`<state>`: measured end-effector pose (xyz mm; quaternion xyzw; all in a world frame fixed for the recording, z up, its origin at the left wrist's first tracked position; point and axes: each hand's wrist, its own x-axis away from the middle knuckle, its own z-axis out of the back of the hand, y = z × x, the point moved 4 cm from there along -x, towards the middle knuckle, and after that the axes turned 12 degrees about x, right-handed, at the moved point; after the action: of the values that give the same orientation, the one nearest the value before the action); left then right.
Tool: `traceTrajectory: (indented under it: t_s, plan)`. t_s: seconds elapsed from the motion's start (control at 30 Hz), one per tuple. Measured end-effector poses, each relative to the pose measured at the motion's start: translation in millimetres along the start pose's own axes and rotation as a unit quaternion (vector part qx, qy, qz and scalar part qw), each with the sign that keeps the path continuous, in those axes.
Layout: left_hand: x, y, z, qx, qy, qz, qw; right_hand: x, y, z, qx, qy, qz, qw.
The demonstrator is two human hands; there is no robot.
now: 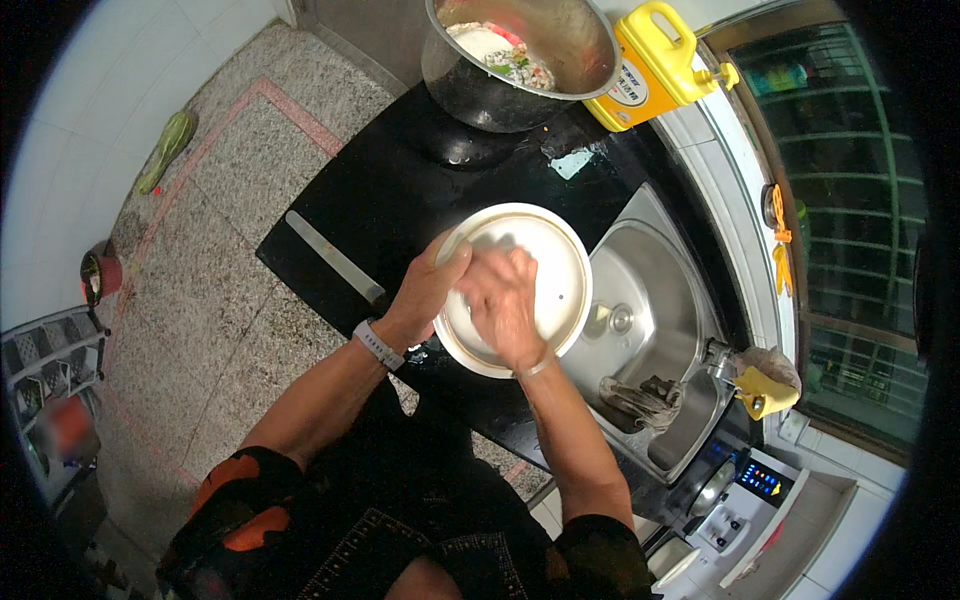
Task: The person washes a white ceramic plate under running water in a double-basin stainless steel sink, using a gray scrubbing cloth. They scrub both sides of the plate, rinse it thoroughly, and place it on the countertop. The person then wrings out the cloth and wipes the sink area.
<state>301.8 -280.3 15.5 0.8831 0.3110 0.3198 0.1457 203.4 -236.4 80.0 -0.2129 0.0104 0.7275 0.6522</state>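
Observation:
A white round dish [559,259], with a darker line round its rim, is held over the black countertop, beside the sink. My left hand [431,289] grips its left edge, with the thumb on the rim. My right hand [499,296] lies over the inside of the dish and is blurred; whether it touches the surface or holds anything cannot be told. A small dark spot shows on the dish to the right of my right hand.
A large metal pot [495,82] with food scraps and a yellow jug [660,67] stand at the back. A long flat strip [334,255] lies left on the counter [360,180]. The steel sink [660,277] holds a wet cloth [645,401] near the faucet [720,358].

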Motion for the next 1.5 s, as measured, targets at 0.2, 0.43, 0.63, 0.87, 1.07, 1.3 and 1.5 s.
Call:
traceTrajectory:
  t_s: [0.2,0.43,0.63,0.87,1.07,1.3,1.5]
  plan:
    - [-0.9,6.9,-3.7,-0.017,0.017,-0.031,0.999,-13.7,31.8,-12.6,-0.005,0.033,-0.092,0.995]
    - [-0.9,14.8,-4.8,-0.057,0.019,-0.025,0.998,22.7,-3.7,7.5,-0.059,-0.141,0.041,0.987]
    - [-2.4,9.1,-2.6,-0.035,0.068,-0.047,0.996,-22.9,18.2,-18.5,0.005,0.039,-0.075,0.996]
    - [-8.3,22.0,2.9,-0.167,0.046,-0.058,0.983,30.2,3.9,11.8,-0.108,-0.195,0.046,0.974]
    - [-5.4,25.6,-9.7,-0.147,0.057,-0.038,0.987,-26.0,9.7,-18.8,-0.031,-0.014,-0.001,0.999]
    - [-9.3,24.5,-1.2,-0.104,0.054,-0.038,0.992,27.3,1.4,14.3,-0.073,-0.186,0.04,0.979]
    - [-9.9,23.7,-7.5,-0.17,0.09,-0.049,0.98,-25.2,10.3,-12.0,0.014,-0.04,-0.005,0.999]
